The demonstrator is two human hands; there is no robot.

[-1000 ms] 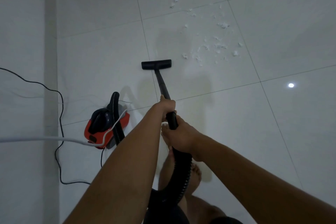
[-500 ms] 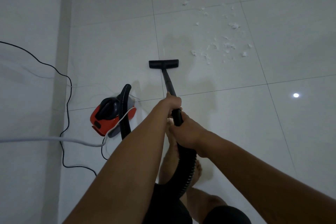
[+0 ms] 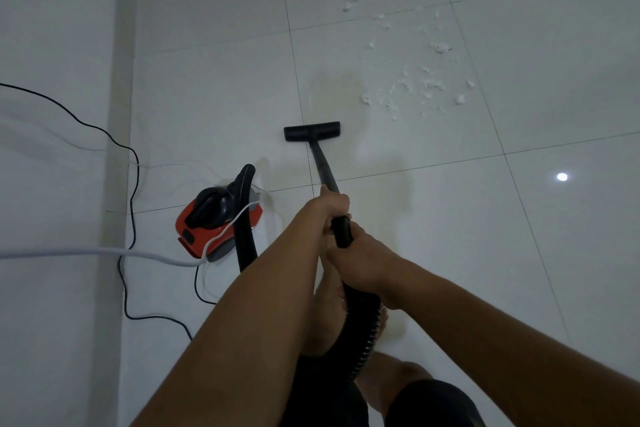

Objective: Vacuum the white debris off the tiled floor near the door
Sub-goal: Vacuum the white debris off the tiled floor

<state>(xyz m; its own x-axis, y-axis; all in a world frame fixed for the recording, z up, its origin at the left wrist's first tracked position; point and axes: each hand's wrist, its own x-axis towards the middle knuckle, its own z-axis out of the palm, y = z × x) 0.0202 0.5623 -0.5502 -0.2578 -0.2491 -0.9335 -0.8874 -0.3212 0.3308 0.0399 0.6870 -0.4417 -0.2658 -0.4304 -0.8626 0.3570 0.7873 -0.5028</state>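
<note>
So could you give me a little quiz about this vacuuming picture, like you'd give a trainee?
1. True or false: the floor nozzle already sits on the white debris.
2. Which hand grips the tube nearer the nozzle? A) left hand B) right hand
3. What main colour is the vacuum cleaner on the floor?

Key: 1 false, the debris lies beyond it, to the right; 2 A; 3 red.

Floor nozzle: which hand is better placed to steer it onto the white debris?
Probably the left hand: it grips the wand farther forward, nearer the floor nozzle. The right hand grips behind it, at the hose end. The white debris lies ahead-right.
</note>
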